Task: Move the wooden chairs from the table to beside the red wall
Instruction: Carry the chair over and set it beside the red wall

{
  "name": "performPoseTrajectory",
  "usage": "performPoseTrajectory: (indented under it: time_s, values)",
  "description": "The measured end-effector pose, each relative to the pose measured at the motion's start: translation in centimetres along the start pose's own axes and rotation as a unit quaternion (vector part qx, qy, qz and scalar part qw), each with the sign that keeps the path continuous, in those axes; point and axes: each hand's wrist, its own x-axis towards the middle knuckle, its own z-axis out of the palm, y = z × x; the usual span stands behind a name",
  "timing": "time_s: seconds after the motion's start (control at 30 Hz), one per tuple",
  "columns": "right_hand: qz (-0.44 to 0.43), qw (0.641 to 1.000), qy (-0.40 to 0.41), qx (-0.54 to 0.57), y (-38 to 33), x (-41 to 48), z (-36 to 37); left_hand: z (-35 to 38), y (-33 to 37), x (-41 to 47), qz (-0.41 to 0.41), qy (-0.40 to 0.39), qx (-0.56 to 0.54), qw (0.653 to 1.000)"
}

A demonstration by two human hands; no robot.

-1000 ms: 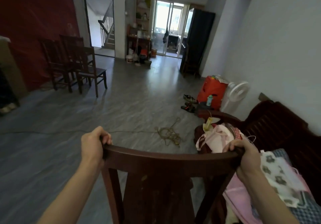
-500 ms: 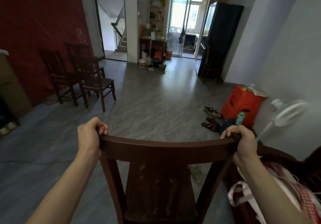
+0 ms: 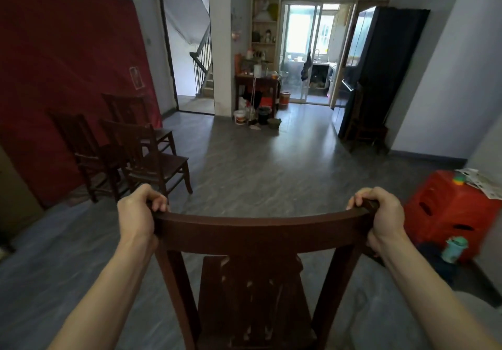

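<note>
nearest, a dark wooden chair [image 3: 260, 232] faces away, its curved top rail running across the lower middle of the view, seat below it. the left hand [image 3: 137, 213] grips the rail's left end, fingers [image 3: 159, 203] curled tight over the top edge; the right hand [image 3: 380, 219] grips the right end the same way, fingers [image 3: 361, 200] wrapped over the rail. both hold the chair and nothing else.

near right, a teal bottle [image 3: 453, 249] stands on the floor just beside a red plastic stool [image 3: 440, 213]; papers [image 3: 480, 184] and a small coloured object lie on the stool's top.

ahead, the grey floor [image 3: 258, 165] lies open through the middle of the room, from the held chair's rail to the far wall.

at mid left, three more wooden chairs [image 3: 152, 159] stand close together beside the red wall [image 3: 62, 78], the nearest with its seat turned toward the open floor. the held chair is well apart from them.

farther off, a white bucket [image 3: 240, 117], a dark bucket [image 3: 264, 115] and an orange bin [image 3: 284, 98] sit on the floor at the foot of a cluttered counter [image 3: 258, 82]; what they contain cannot be told. an open doorway [image 3: 190, 58] on the far left shows stairs, and a tall black cabinet [image 3: 385, 72] stands far right.
</note>
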Motion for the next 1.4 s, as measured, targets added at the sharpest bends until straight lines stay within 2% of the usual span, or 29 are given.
performPoseTrajectory:
  time_s: [0.23, 0.33, 0.73, 0.87, 1.0, 1.3, 1.4]
  values:
    - [-0.004, 1.000, -0.009, -0.009, 3.7, 22.0, 9.7, 8.7, -1.9, 23.1, -0.031, 0.004, -0.008, 0.999]
    - [-0.012, 1.000, 0.003, 0.028, 4.8, 30.6, 13.1, 13.3, -2.2, 32.1, -0.032, -0.001, -0.024, 0.999]
    - [0.011, 0.999, 0.020, 0.032, 14.4, 68.0, 25.2, 29.3, -7.7, 68.0, -0.012, -0.003, 0.057, 0.998]
    - [0.020, 1.000, 0.023, 0.007, 16.3, 78.3, 30.2, 33.4, -8.7, 78.7, -0.014, 0.032, 0.042, 0.998]
    - [0.006, 0.999, 0.031, -0.004, 18.7, 87.4, 35.3, 36.0, -10.0, 90.2, -0.031, 0.031, 0.016, 0.999]
    - [-0.032, 0.998, 0.061, -0.008, 25.3, 105.9, 49.3, 39.0, -13.0, 116.3, -0.039, -0.024, -0.041, 0.998]
    - [-0.029, 0.997, 0.068, -0.016, 27.6, 111.0, 52.8, 40.5, -13.2, 123.4, -0.070, -0.026, -0.045, 0.996]
